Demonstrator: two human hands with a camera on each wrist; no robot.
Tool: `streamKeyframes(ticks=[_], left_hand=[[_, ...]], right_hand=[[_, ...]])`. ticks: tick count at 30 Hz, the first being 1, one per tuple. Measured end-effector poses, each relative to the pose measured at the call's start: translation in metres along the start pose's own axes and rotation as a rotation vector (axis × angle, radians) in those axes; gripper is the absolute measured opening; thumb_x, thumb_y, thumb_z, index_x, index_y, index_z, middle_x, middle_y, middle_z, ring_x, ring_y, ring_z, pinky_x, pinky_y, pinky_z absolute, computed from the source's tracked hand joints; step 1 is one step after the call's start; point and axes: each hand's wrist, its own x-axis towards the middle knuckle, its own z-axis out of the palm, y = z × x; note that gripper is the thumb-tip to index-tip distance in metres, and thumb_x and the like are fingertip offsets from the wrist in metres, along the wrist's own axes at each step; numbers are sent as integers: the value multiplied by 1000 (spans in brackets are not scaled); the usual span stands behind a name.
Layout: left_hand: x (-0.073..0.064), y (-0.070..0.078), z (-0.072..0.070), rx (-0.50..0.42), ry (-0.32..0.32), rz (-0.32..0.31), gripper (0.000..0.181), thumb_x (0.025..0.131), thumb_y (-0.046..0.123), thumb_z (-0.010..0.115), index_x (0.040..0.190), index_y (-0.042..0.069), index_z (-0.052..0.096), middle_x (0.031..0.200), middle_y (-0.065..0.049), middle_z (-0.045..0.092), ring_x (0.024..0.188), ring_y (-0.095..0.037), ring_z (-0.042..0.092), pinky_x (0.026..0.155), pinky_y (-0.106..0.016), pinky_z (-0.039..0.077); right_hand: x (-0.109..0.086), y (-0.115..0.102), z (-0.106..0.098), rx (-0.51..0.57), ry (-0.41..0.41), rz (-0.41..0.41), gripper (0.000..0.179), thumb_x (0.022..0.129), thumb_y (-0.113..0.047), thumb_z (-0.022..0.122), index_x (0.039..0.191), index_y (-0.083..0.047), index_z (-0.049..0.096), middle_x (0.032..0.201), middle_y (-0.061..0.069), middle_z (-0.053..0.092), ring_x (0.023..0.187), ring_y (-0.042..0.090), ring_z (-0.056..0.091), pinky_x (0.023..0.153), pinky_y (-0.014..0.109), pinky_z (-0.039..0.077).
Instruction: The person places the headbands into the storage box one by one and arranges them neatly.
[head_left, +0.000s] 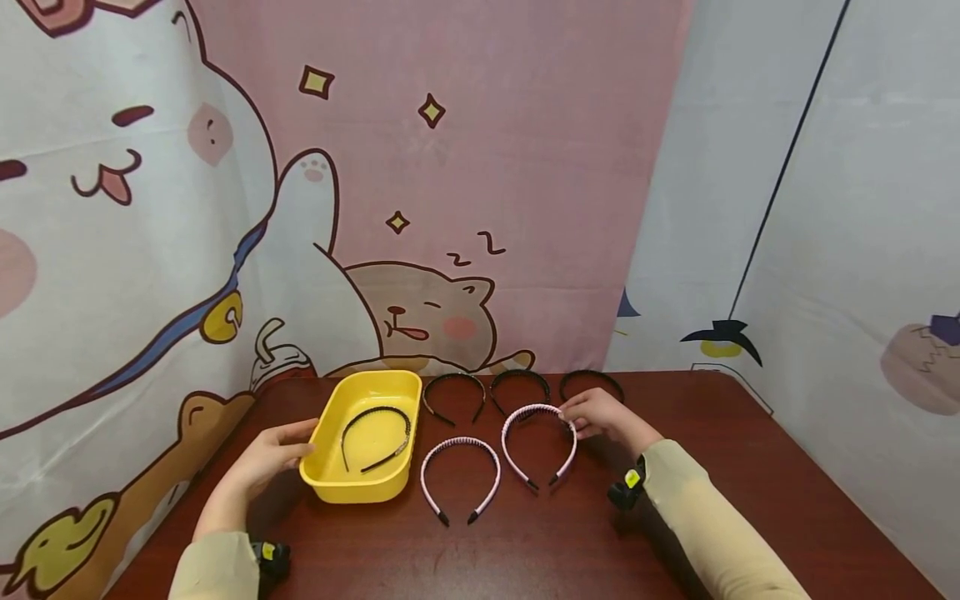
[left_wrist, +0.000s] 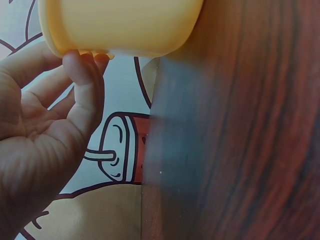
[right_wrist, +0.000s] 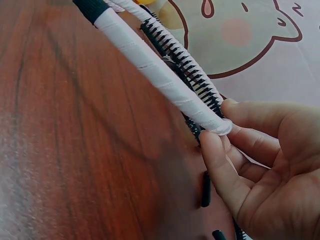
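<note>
- Right hand (head_left: 600,414): thumb and fingers (right_wrist: 220,165) pinch the top of a pink headband (head_left: 538,443) (white-wrapped, black teeth inside), which lies on the table (head_left: 750,467) toward its back edge.
- Left hand (head_left: 266,458): fingers loosely spread, tips touching the left wall of the yellow tray (head_left: 375,487), gripping nothing.
- The tray sits near the table's left edge; a black headband (head_left: 375,437) lies in it.
- A second pink headband (head_left: 460,477) lies just right of the tray.
- Three black headbands (head_left: 453,392) line the back edge.
</note>
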Motion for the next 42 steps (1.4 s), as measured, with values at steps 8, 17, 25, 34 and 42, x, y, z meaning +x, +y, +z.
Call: streamKeyframes(ticks=[8,17,25,34,42], left_hand=[[1,-1,-1,5,2,-12,56,94,9,60,143,-8,38,137,-30,48,93,-24,62,79,-30,54],[-2,0,-1,-9,-7,-7,58,94,9,61,144,-9,37,139,-31,45,96,-26,62,80,-32,53],[-2,0,0,-8,-15,-1,59,94,10,61,144,-9,36,140,-31,44,102,-28,62,82,-32,53],[-3,1,0,-1,-15,-1,58,94,11,61,144,-9,38,140,-31,44,102,-27,61,81,-31,53],[-3,1,-2,6,-21,-1,59,94,11,61,144,-10,36,140,-31,44,98,-25,62,80,-31,53]], right_hand=[[2,-7,-5,9,19,4,31,86,-5,67,112,12,64,68,3,62,58,10,59,56,31,56],[1,-16,-7,6,24,-6,31,87,-4,66,113,13,63,71,6,64,59,11,60,59,36,57],[3,-18,-10,14,16,-11,33,88,-4,66,115,14,62,71,5,63,59,11,60,59,35,57],[2,-24,-10,30,-21,-25,40,89,-3,63,121,19,54,73,6,65,63,12,63,59,32,57],[3,-31,-9,30,19,3,37,89,-5,66,119,14,59,74,6,65,63,11,62,58,31,57]])
